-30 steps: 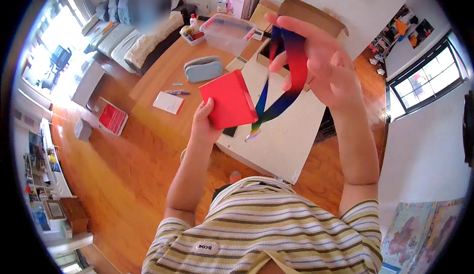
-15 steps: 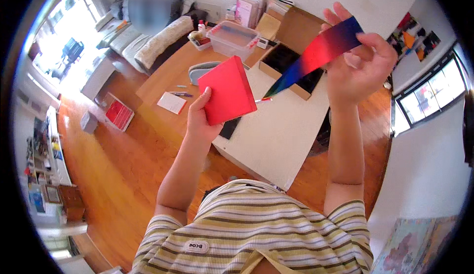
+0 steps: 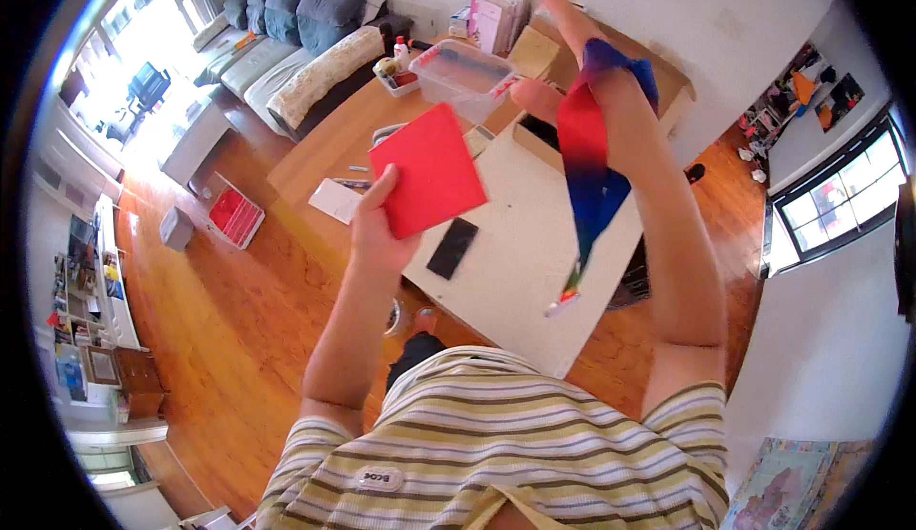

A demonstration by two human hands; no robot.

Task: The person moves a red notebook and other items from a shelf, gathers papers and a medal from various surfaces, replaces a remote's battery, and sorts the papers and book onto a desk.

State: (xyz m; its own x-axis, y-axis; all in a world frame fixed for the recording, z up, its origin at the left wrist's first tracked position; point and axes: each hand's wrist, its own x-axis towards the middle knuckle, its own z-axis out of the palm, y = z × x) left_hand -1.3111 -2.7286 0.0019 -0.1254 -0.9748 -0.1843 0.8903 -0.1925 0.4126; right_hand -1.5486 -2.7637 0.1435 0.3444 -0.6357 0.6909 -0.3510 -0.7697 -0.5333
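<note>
Above the worktop [image 3: 510,291], the ribbon [image 3: 582,134] drapes over the wrist of the right hand [image 3: 576,30], so its extended fingers seem free; the left hand [image 3: 377,229] clasps the red box [image 3: 434,172] near 1 corner, probably for steadiness.

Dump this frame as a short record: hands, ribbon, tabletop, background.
left_hand: left hand grips red square item, thumb over its face
right_hand: right hand raised, fingers extended
ribbon: multicolored ribbon draped around right hand or wrist, lower end hanging
tabletop: black flat rectangle, clear plastic bin, open cardboard box partly hidden
background: sofa, window
</note>
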